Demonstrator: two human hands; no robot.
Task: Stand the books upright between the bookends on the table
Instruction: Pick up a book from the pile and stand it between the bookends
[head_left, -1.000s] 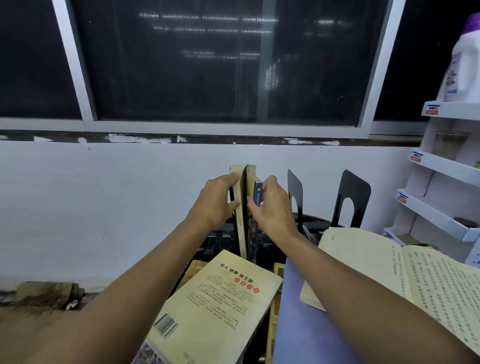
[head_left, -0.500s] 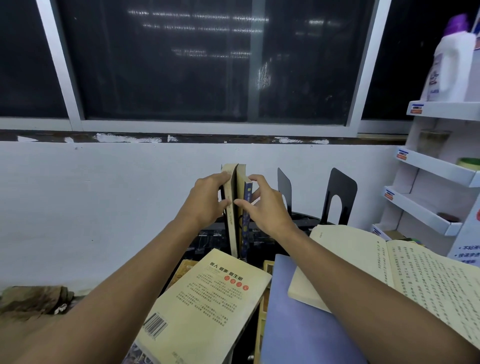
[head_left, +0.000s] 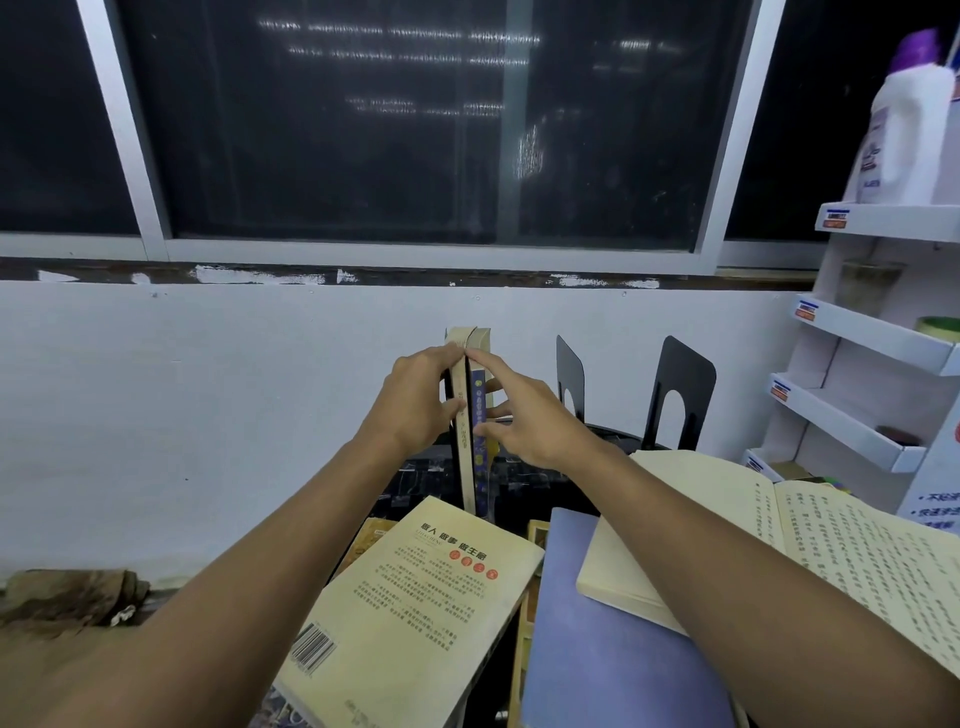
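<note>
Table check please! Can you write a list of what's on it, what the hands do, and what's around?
Surface: dark table, mostly covered.
Job's things: two upright books; two black bookends stand apart to their right.
Clutter: yellow book lying flat, open book, blue cover.
Hands: left hand and right hand press the upright books from both sides.
Cables: nothing seen.
Surroundings: dark window, white shelf, bottle.
</note>
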